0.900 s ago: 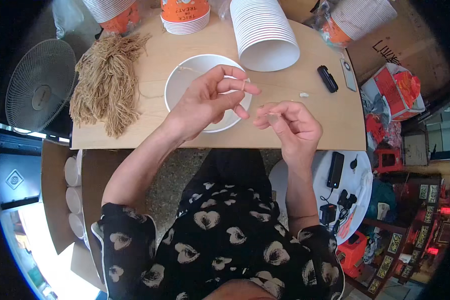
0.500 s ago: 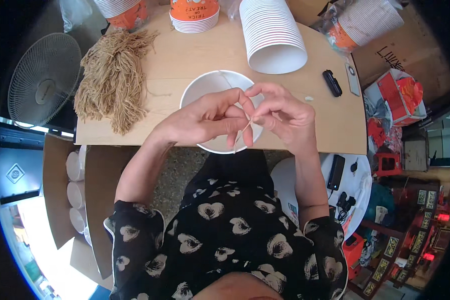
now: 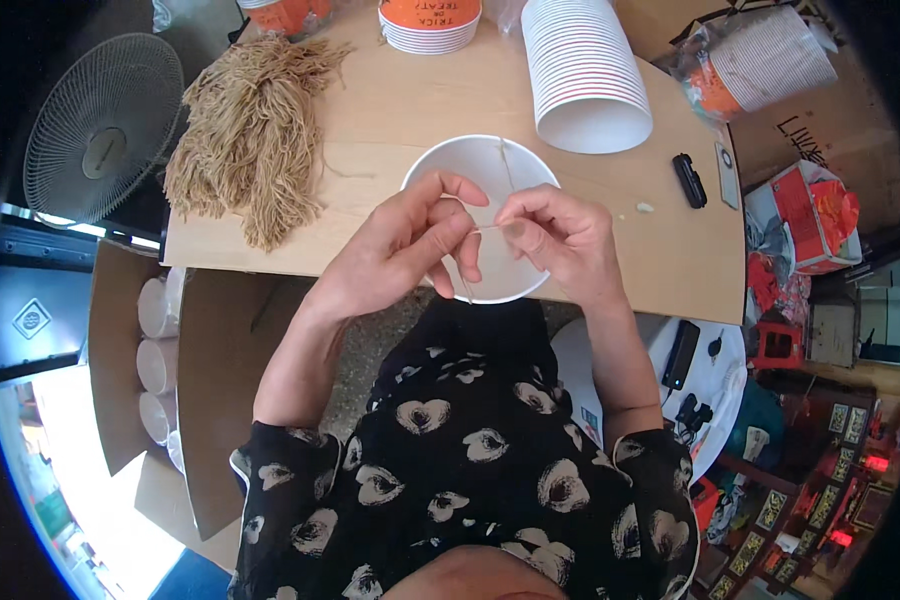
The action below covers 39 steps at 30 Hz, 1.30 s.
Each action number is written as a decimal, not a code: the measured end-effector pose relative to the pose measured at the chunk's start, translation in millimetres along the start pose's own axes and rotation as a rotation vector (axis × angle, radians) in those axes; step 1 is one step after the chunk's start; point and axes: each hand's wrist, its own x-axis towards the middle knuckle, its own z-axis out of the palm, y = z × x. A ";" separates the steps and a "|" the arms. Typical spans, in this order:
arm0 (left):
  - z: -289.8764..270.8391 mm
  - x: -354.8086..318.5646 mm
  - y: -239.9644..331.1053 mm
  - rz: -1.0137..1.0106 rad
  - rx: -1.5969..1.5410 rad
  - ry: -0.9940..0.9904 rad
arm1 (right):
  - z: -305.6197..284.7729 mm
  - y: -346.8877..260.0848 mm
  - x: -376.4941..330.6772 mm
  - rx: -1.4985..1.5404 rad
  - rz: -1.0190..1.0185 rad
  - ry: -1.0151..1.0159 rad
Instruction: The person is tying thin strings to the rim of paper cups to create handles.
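Over the white bowl, the left hand and right hand each pinch a thin string, grip clamped. A pile of tan twine lies on the worktop at ten o'clock.

A heap of tan string lies on the wooden table beside a stack of white cups. A fan stands left; a black lighter lies right.

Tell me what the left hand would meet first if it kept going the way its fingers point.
The left hand points up and to the right, across the white paper bowl. Straight on, its fingertips would probably meet the right hand first, since both pinch the same thin string; depth is hard to judge.
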 end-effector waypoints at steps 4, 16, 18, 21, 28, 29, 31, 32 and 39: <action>-13.3 17.0 -3.3 0.032 0.129 -0.054 | 11.5 2.9 2.6 -0.072 -0.057 0.214; -35.6 33.8 17.6 -0.102 0.229 -0.094 | 1.1 -8.0 16.2 -0.107 -0.048 0.221; -36.0 29.1 17.0 -0.095 0.222 -0.078 | 1.2 -12.1 17.8 -0.113 -0.034 0.183; -32.7 21.3 15.5 -0.034 0.174 -0.040 | 1.8 -13.7 19.8 -0.054 -0.013 0.144; -15.8 9.7 2.3 0.045 0.158 0.165 | 6.8 -8.2 28.3 0.113 0.059 0.125; -14.2 8.6 -0.1 0.061 0.131 0.203 | 8.8 -8.7 29.8 0.156 0.073 0.130; -12.3 8.9 -6.9 0.106 0.130 0.229 | 8.8 -1.8 31.4 0.128 0.066 0.132; -11.1 8.9 -9.0 0.156 0.127 0.261 | 8.1 0.8 31.5 0.096 0.058 0.126; 4.5 10.9 -19.6 0.348 0.452 0.443 | 6.7 -2.2 32.6 0.135 0.197 0.063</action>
